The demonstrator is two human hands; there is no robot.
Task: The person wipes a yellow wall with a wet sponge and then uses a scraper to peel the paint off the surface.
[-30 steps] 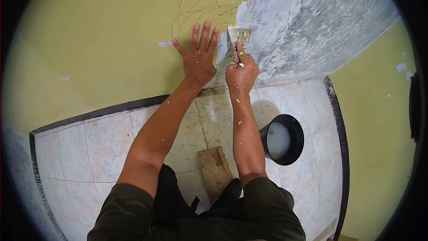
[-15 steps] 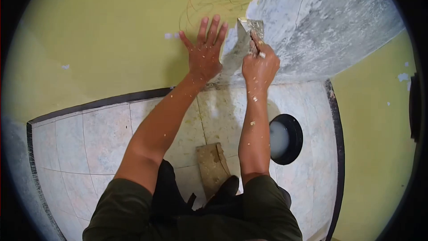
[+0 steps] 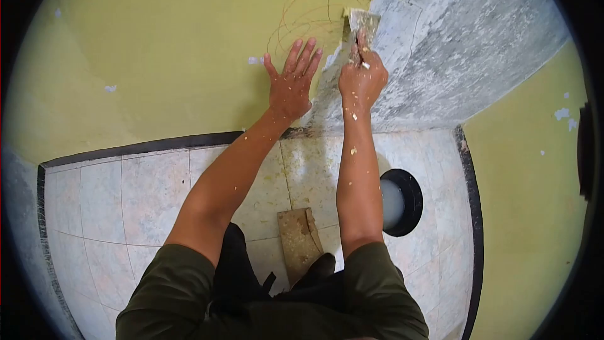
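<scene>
My right hand (image 3: pixel 363 77) is closed around the handle of a wide scraper (image 3: pixel 365 20), the index finger stretched along its blade. The blade lies against the wall at the edge between the yellow-green paint (image 3: pixel 170 44) and the bare grey surface (image 3: pixel 453 44). Flakes of paint cling to the blade, the hand and both forearms. To the left, my left hand (image 3: pixel 291 85) rests flat on the painted wall with its fingers spread, holding nothing. Scribbled lines (image 3: pixel 314 9) run over the paint above it.
A black bucket (image 3: pixel 413 201) of cloudy liquid stands on the tiled floor (image 3: pixel 157 195) beside my right forearm. Between my legs lies a worn brown board (image 3: pixel 298 236). Paint chips litter the tiles, and a dark skirting strip (image 3: pixel 145 147) edges the left wall.
The scraper has moved up along the paint edge in my right hand. My left hand stays spread on the wall. The view has shifted slightly.
</scene>
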